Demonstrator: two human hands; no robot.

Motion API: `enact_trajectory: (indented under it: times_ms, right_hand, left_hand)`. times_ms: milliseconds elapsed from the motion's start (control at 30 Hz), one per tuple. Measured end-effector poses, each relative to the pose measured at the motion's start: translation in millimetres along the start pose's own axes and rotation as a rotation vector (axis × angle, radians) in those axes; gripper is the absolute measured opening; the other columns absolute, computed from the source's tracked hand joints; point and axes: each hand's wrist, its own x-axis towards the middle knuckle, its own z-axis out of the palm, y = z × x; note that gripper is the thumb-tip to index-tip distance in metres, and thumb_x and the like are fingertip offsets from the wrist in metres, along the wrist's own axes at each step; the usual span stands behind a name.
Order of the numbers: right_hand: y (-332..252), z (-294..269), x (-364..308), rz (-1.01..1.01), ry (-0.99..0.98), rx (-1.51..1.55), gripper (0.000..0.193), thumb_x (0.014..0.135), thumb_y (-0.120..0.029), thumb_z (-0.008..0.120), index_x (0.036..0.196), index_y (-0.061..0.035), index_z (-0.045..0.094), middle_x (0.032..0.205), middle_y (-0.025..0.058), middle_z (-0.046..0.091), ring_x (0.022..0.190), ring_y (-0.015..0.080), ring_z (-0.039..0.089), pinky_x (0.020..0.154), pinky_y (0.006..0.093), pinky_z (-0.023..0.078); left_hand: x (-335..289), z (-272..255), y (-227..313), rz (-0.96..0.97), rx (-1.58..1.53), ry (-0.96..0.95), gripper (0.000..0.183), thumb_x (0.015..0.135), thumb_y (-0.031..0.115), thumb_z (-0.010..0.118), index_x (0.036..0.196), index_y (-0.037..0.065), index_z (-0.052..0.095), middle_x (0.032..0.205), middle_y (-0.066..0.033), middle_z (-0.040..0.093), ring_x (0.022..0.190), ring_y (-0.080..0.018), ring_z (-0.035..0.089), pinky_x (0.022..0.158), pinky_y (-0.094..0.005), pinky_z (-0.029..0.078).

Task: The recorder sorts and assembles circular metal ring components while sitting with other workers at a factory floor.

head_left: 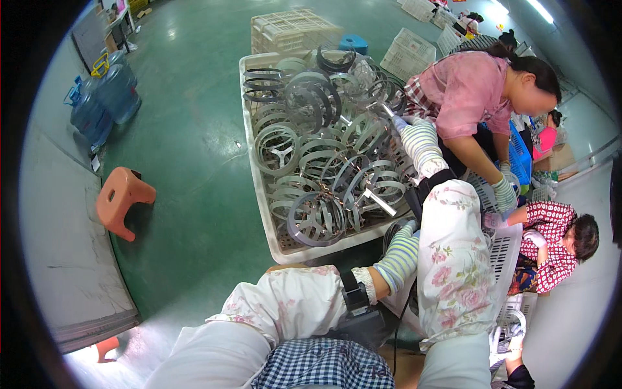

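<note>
My right hand [421,148], in a striped knit glove, reaches over the right side of a large pale crate [278,246]. Its fingers are closed at a short silvery piece [387,110], and I cannot make out what it belongs to. Thin grey metal rings [275,149], some with three-spoke centres, fill the crate in a loose heap. My left hand [396,259], also gloved, is lower down, outside the crate's near right corner. Its fingers are closed round dark curved bands [394,235], partly hidden by the hand and my right sleeve.
A co-worker in a pink top [473,91] leans over a blue basket [518,152] at the right; another in a red patterned top [551,240] sits nearer. An orange stool [122,201] and water bottles [113,97] stand left. White crates [288,32] are stacked behind.
</note>
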Motion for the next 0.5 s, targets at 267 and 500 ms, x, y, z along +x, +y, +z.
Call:
enact_trajectory:
  times_ms: [267,500]
  right_hand:
    - [6.0,-97.0,-110.7,-0.037,-0.036,0.524,0.037,0.098,-0.028,0.059,0.127,-0.0041,0.059,0.103,0.0077,0.069,0.080,0.0106,0.064,0.072,0.0243,0.052]
    - [91.1,-130.4,-278.3,0.122,0.100,0.616,0.046,0.101,-0.035,0.052,0.131,0.0002,0.054,0.116,0.0112,0.064,0.101,0.0159,0.062,0.090,0.0295,0.051]
  left_hand:
    - [-34.2,32.1,18.1,0.116,0.353,-0.123,0.030,0.099,0.007,0.047,0.127,0.002,0.056,0.097,-0.0038,0.062,0.083,-0.0123,0.058,0.077,-0.0268,0.050]
    - [-36.0,40.8,5.5,-0.126,0.060,-0.522,0.038,0.098,0.011,0.052,0.134,0.003,0.047,0.112,-0.0114,0.064,0.089,-0.0188,0.064,0.081,-0.0338,0.055]
